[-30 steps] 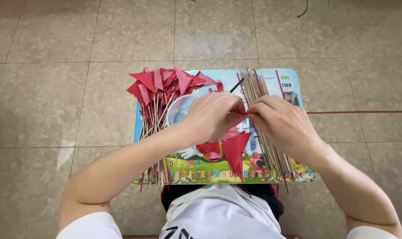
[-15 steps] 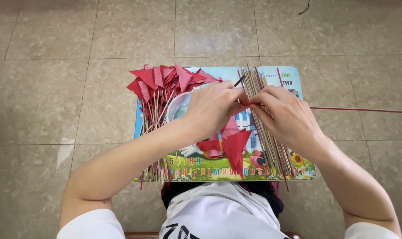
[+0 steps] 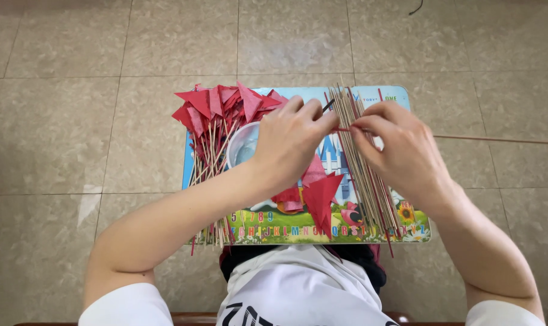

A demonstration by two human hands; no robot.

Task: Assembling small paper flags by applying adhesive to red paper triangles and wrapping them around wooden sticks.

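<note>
Your left hand [image 3: 292,142] and right hand [image 3: 397,148] meet over the small picture-printed table [image 3: 406,226], both pinched on one thin stick [image 3: 497,140] with a red tip that runs out past the table's right edge. Below your hands on the table lies a red paper triangle [image 3: 321,199]. Bare sticks [image 3: 361,175] lie right of it, and finished red flags [image 3: 216,121] are heaped at the table's left end.

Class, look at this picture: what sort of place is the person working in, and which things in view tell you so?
Probably a home or a small informal craft spot, not a factory: a tiled floor, a low child's picture table used as a bench, and heaps of finished red paper flags and bare sticks made by hand.
</note>
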